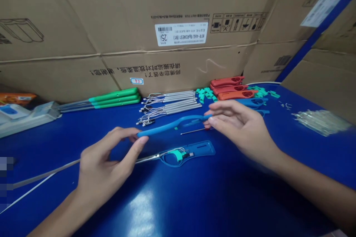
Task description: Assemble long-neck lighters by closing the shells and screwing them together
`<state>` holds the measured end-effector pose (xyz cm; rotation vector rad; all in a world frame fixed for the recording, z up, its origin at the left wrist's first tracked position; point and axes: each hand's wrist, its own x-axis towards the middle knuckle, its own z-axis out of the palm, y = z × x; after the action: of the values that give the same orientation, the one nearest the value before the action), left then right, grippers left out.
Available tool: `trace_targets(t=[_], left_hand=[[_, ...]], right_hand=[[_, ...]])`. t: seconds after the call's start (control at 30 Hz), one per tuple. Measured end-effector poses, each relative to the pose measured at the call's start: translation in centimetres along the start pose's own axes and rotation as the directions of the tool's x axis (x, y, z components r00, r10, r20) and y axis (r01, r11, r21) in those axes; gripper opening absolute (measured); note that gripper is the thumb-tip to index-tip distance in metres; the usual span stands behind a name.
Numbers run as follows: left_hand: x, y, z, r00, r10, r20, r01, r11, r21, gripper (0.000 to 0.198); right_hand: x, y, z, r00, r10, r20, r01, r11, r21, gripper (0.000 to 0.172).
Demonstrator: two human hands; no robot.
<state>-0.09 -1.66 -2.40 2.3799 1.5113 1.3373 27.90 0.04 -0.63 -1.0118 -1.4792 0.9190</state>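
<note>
Between my two hands, a blue plastic lighter handle shell (167, 126) is held up edge-on above the table. My left hand (108, 159) pinches its left end with thumb and forefinger. At the other end, the thumb and fingers of my right hand (239, 126) close on the tip. Below it on the table lies a second blue shell half (204, 148), open side up. Inside that one sit a teal trigger (178, 154), thin wires and a small black part. A metal tube (147, 158) runs from it leftward behind my left hand.
Green-handled lighters (116, 98), metal tubes with wires (178, 103), teal triggers (205, 94) and red shells (226, 81) line the back, before a cardboard wall (125, 37). A screwdriver (193, 131) lies mid-table. Clear plastic pieces (321, 122) are at right, a power strip (33, 118) at left.
</note>
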Motion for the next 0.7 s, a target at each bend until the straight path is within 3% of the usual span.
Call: trace_targets(t=[0.1, 0.23, 0.4, 0.57, 0.7], left_hand=[[0.0, -0.4, 0.3, 0.989, -0.109, -0.1, 0.11, 0.994, 0.003, 0.009], [-0.4, -0.6, 0.6, 0.987, -0.138, -0.083, 0.131, 0.988, -0.083, 0.011], [-0.9, 1.3, 0.6, 0.993, 0.121, -0.016, -0.122, 0.969, -0.216, 0.014], [-1.1, 3.1, 0.8, 0.889, 0.435, 0.141, -0.379, 0.873, -0.306, 0.016], [-1.5, 3.6, 1.1, 0.828, 0.526, 0.194, -0.456, 0.833, -0.314, 0.008]], right_hand=[[0.4, 0.0, -0.2, 0.993, 0.113, -0.04, -0.113, 0.994, -0.004, 0.026], [0.3, 0.1, 0.1, 0.985, 0.16, 0.06, -0.155, 0.984, -0.085, 0.019], [-1.0, 0.0, 1.4, 0.925, 0.243, 0.294, -0.252, 0.968, -0.008, 0.018], [-2.5, -0.1, 2.9, 0.849, 0.285, 0.446, -0.367, 0.924, 0.109, 0.026], [-3.5, -0.4, 3.6, 0.797, 0.327, 0.508, -0.465, 0.869, 0.17, 0.039]])
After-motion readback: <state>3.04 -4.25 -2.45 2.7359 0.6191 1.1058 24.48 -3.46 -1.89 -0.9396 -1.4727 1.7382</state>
